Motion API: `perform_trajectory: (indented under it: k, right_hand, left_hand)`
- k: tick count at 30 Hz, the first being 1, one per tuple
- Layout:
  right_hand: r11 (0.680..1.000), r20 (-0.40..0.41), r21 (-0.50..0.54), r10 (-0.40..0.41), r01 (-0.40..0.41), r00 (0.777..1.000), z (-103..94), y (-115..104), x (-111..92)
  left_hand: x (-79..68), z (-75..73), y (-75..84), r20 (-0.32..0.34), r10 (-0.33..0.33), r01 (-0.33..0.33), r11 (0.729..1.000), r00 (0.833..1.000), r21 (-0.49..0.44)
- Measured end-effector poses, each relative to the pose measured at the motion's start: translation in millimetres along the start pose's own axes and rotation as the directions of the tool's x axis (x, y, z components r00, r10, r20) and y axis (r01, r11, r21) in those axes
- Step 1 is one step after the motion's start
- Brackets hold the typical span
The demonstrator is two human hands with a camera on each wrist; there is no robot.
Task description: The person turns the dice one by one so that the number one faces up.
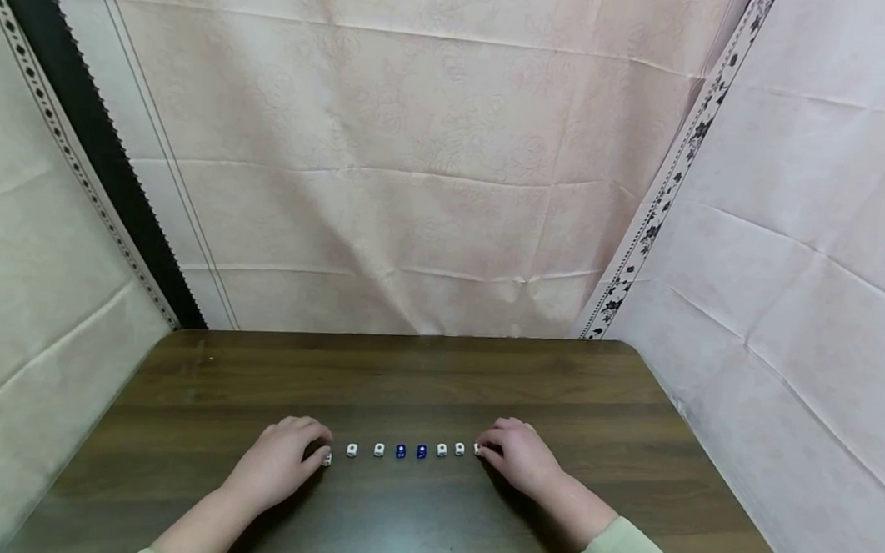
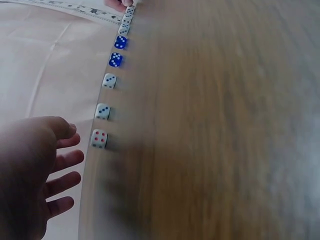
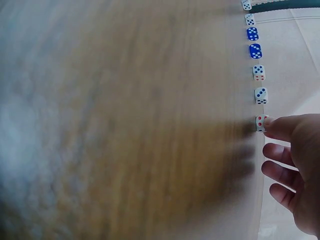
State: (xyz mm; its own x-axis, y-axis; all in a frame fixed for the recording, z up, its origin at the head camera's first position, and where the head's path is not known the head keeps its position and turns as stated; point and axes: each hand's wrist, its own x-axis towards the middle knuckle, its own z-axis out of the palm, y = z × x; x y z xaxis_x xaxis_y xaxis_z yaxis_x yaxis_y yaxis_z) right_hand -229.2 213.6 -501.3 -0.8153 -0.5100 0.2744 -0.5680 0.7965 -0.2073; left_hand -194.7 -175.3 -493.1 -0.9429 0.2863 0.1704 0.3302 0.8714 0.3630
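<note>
A row of small dice crosses the table, white ones on both sides of two blue dice, the left one (image 1: 401,450) and the right one (image 1: 422,451). My right hand (image 1: 517,454) is at the row's right end, its thumb and forefinger pinching the last white die (image 3: 260,123), which shows red pips. At the other end, my left hand (image 1: 280,460) is beside the leftmost white die (image 2: 99,139), also with red pips upward. Its fingers are loosely bent, and a small gap separates them from that die in the left wrist view. Other white dice (image 1: 379,449) lie spaced between the hands.
The dice lie on a dark brown wooden table (image 1: 421,392) with rounded far corners. Pale patterned cloth (image 1: 417,183) hangs behind it, with more cloth at the left (image 1: 36,289) and right (image 1: 805,245).
</note>
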Motion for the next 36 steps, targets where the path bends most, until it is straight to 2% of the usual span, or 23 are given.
perform_trajectory:
  k: [10,24,36]
  right_hand:
    - [1.000,0.006,-0.001,0.013,-0.013,1.000,-1.5,-1,1]
    - [1.000,0.008,-0.015,0.005,-0.005,1.000,2.5,1,1]
    - [1.000,-0.005,-0.006,-0.002,0.002,1.000,1.0,0,1]
  left_hand:
    - [-2.9,-3.8,-4.6,0.012,-0.008,0.008,1.000,1.000,0.010]
    - [-2.3,7.6,-5.6,0.020,0.020,-0.021,0.999,1.000,0.037]
    - [-2.4,9.7,-6.2,0.010,0.030,-0.030,0.999,0.999,0.034]
